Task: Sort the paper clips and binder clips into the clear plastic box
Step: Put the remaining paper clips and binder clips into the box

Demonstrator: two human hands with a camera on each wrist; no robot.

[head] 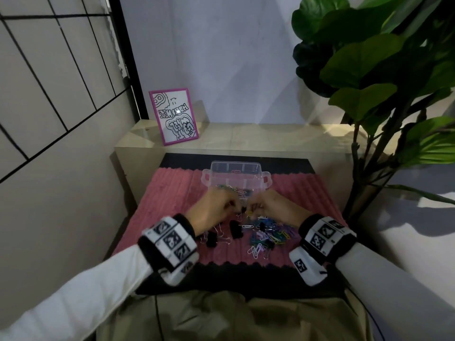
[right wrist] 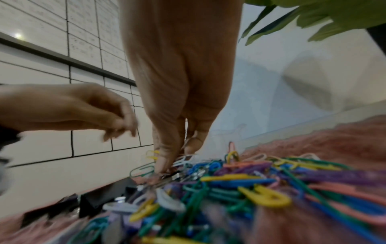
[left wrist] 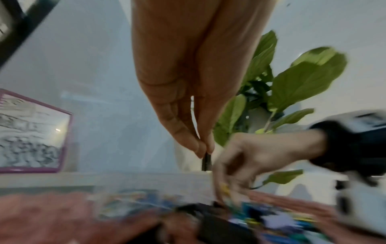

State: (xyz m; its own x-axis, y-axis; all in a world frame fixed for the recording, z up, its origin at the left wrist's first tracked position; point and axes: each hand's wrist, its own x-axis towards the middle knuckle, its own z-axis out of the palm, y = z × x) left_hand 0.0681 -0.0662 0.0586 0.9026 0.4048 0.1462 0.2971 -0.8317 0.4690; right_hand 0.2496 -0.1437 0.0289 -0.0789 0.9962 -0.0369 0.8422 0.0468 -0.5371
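Note:
The clear plastic box [head: 235, 175] stands open at the far side of the pink mat [head: 172, 193], with some coloured clips [head: 231, 189] in its front part. My left hand [head: 234, 205] hovers just in front of it, and its thumb and fingertips pinch a small black binder clip [left wrist: 206, 162]. Right beside it my right hand [head: 251, 209] reaches down into the pile of coloured paper clips [right wrist: 240, 181] and pinches a yellow paper clip [left wrist: 225, 188]. Black binder clips [head: 235, 230] lie on the mat under my left wrist.
A pink-framed drawing [head: 173, 115] leans on the beige ledge [head: 246, 136] behind the mat. A large leafy plant [head: 369, 70] stands at the right, and a tiled wall [head: 49, 70] closes off the left. The black table edge [head: 234, 274] is near my lap.

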